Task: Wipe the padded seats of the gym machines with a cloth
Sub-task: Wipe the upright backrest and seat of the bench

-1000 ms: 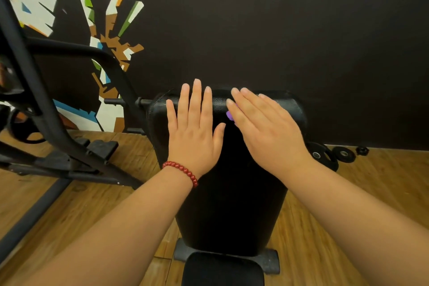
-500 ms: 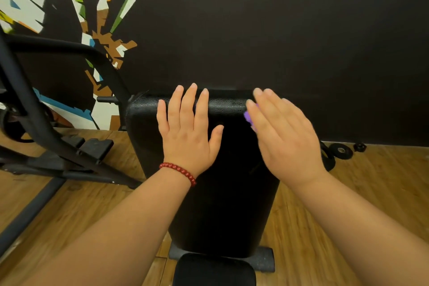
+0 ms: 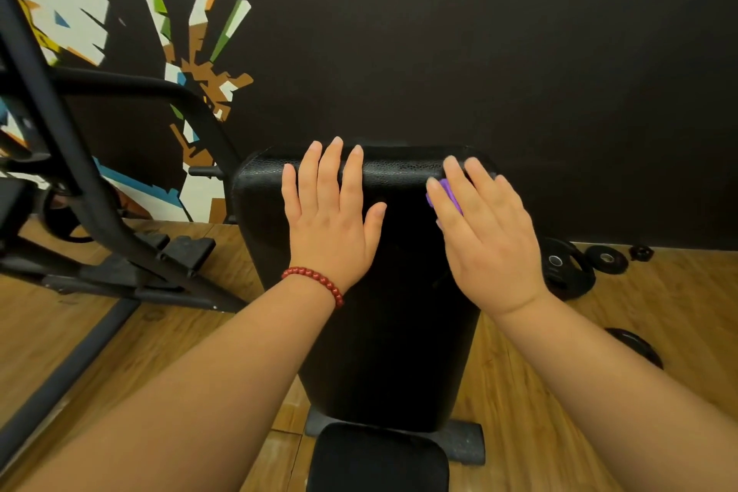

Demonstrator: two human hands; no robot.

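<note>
- Head view, left side: our left hand (image 3: 331, 220) lies flat on the far part of the black back pad (image 3: 391, 332). Its fingers are straight and close together, the tips reach the pad's rounded far edge, and it grips nothing. A red bracelet (image 3: 315, 280) sits on that wrist.
- Head view, right side: our right hand (image 3: 491, 236) is flat too, its straight fingers pressing the purple cloth (image 3: 449, 192) against the pad's far right corner. Only a small fold of the cloth shows beside the index finger; the rest is hidden under the hand.
- The pad's long axis runs from near us away toward the dark wall (image 3: 519, 52), wide at the far end and narrower near us. Both hands sit at the far end, so most of the pad's surface lies nearer to us and to the left of the cloth.
- We judge that the next stroke belongs to the right hand, the only one on the cloth. It can pull toward us along the long axis. A sweep to the left would meet our left hand, which would have to lift.
- The smaller seat pad (image 3: 375, 459) lies nearest us, just below the back pad, and neither hand touches it.
- A dark machine frame (image 3: 100, 212) stands at the left. Weight plates (image 3: 567, 272) lie on the wooden floor (image 3: 639, 332) at the right, apart from both hands.
</note>
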